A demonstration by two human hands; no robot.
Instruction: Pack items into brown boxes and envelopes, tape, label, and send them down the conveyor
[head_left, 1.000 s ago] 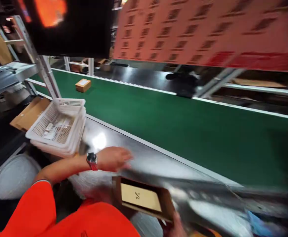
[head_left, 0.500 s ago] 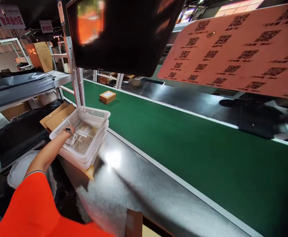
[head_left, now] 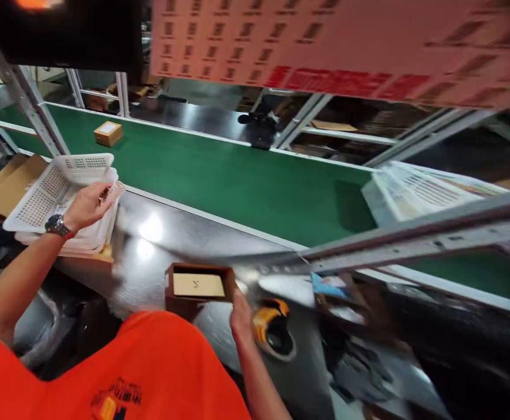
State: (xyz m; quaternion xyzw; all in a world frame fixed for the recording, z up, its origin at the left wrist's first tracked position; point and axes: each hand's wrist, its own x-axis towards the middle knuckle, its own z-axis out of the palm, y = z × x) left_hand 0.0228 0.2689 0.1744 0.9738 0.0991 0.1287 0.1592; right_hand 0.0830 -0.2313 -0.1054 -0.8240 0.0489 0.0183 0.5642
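Note:
My left hand (head_left: 87,204), with a watch at the wrist, is closed on a small pale packet (head_left: 114,192) with printed marks, over the right side of a white plastic basket (head_left: 31,201). The packet's exact kind is unclear. My right hand (head_left: 240,315) grips the right side of an open brown cardboard box (head_left: 178,303) in front of my body. Inside the box lies a cream-coloured box (head_left: 198,284) with a small dark mark. The basket is stacked on others at the left end of the metal bench (head_left: 139,274).
A green conveyor belt (head_left: 220,186) runs behind the bench, carrying a small labelled carton (head_left: 108,133) and a white basket (head_left: 416,189). A yellow-and-black tape roll or tool (head_left: 275,329) lies right of my right hand. A metal post (head_left: 412,230) crosses the right side. A pink code sheet (head_left: 346,41) hangs above.
My left hand has come up out of the basket with the small packet. The view has swung right, and my right hand now shows at the brown box.

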